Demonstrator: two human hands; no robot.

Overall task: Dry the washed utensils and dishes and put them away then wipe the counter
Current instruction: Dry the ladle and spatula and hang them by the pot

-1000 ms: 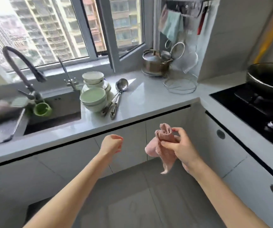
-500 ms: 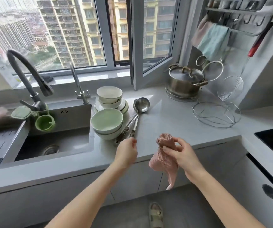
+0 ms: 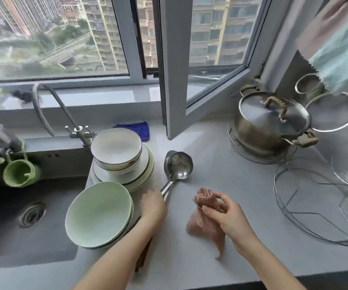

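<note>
Hands: both reach up from the bottom edge over the counter (image 3: 231, 181), well apart from each other.
Left hand (image 3: 153, 206): lower centre, back up, fingers curled down over the ladle's handle and gripping it; the thumb is hidden.
Right hand (image 3: 229, 218): right of centre, thumb and fingers pinching a bunched pink cloth (image 3: 199, 223); the other fingers are loosely bent.
Cloth: its top pokes up above the fingers and its tail hangs below the palm; whether it touches the counter cannot be told.
Ladle (image 3: 179, 166): steel, lying in the centre, bowl towards the window, handle running down-left into the left hand. A second bowl seems nested behind it.
Green bowls (image 3: 99, 212): stacked, lower left of centre, just beside the left wrist at the sink's edge.
White bowl (image 3: 116, 150): upright on a stack of plates (image 3: 125, 181), above the green bowls and just left of the ladle.
Sink (image 3: 32, 227): dark basin, lower left, drain showing.
Taps: a slim tap (image 3: 64, 109) behind the sink; a green cup (image 3: 20, 173) hangs at far left.
Pot (image 3: 271, 122): steel, lidded, upper right on a wire trivet.
Rack (image 3: 315, 206): a round wire rack lying at right on the counter.
Room: an open window (image 3: 173, 80) looks on tower blocks; a blue rag (image 3: 135, 129) lies by its frame; a teal towel (image 3: 340, 53) hangs at upper right.
</note>
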